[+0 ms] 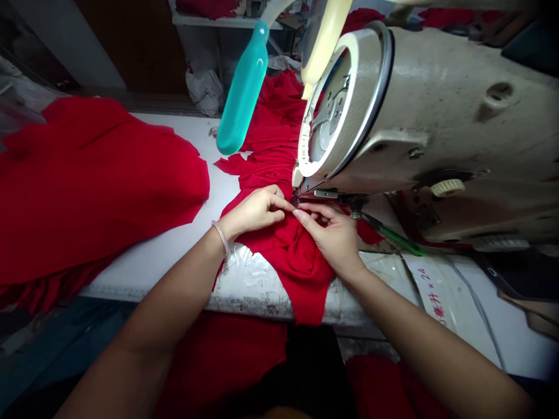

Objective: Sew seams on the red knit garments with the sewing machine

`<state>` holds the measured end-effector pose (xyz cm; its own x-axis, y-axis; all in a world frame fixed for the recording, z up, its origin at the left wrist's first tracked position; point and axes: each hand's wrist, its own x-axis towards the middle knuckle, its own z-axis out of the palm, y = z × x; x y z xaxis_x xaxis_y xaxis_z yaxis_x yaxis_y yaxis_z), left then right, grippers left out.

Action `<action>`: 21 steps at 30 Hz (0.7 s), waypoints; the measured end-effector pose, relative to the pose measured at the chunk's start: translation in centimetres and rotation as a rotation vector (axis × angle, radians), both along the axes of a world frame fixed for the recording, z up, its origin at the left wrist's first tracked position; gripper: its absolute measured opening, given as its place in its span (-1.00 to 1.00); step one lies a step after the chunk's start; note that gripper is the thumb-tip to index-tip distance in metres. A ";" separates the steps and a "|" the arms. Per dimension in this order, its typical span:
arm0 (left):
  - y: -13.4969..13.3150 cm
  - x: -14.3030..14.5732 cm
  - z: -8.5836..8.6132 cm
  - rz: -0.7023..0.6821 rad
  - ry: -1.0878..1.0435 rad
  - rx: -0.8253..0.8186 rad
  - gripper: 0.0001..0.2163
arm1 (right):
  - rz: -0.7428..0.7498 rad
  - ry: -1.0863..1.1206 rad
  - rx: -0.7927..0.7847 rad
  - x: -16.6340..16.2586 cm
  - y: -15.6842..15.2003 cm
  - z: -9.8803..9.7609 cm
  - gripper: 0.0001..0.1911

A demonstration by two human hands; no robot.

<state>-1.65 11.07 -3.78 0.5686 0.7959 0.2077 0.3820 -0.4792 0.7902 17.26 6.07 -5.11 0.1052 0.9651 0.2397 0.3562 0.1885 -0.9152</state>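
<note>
Red fabric [301,256] lies bunched under the needle area of a sewing machine [437,116] and hangs over the table's front edge. My left hand [259,212], with a pale bangle on its wrist, presses on the fabric just left of the presser foot [295,198], its fingers curled and the index finger stretched toward the foot. My right hand [336,233] pinches the fabric between thumb and fingers just right of and in front of the foot. The fingertips of both hands nearly meet there. The needle itself is too small to make out.
A stack of red fabric pieces [105,186] covers the table's left side. A teal-covered lamp handle [244,93] hangs above the work. Green-handled thread snips [402,238] lie under the machine arm. At the right is a dark phone-like object [515,285].
</note>
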 end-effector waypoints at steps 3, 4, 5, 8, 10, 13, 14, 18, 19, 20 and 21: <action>0.0 0.1 0.0 -0.016 0.054 0.022 -0.72 | 0.004 -0.024 0.029 -0.4 0.2 -0.1 -0.66; -0.1 0.1 0.0 -0.022 0.075 0.032 -0.71 | 0.003 -0.037 0.041 -0.5 0.3 -0.1 -0.68; -0.1 0.1 0.1 -0.028 0.097 0.042 -0.71 | 0.003 -0.048 0.053 -0.5 0.4 -0.1 -0.70; -0.3 0.0 0.2 -0.050 0.142 0.048 -0.71 | -0.008 -0.073 0.081 -0.5 0.4 -0.2 -0.75; -0.2 -0.1 0.3 -0.031 0.118 0.029 -0.75 | -0.022 -0.086 0.070 -0.4 0.4 -0.2 -0.78; 0.2 -0.1 0.1 0.085 -0.003 0.038 -0.86 | -0.039 -0.102 0.032 -0.1 0.2 -0.3 -0.79; 0.5 -0.1 0.0 0.126 -0.041 0.065 -0.86 | -0.043 -0.102 0.021 0.0 0.2 -0.3 -0.79; 1.5 0.5 -1.0 0.138 -0.027 0.211 -0.79 | -0.052 -0.083 -0.001 0.1 0.2 -0.4 -0.78; 1.7 0.7 -1.2 0.121 -0.003 0.231 -0.79 | -0.054 -0.081 -0.003 0.1 0.1 -0.4 -0.78; 1.8 0.9 -1.4 0.111 0.017 0.242 -0.81 | -0.058 -0.082 -0.005 0.1 0.1 -0.4 -0.78; 1.9 1.1 -1.5 0.107 0.030 0.244 -0.81 | -0.059 -0.085 -0.004 0.1 0.1 -0.4 -0.79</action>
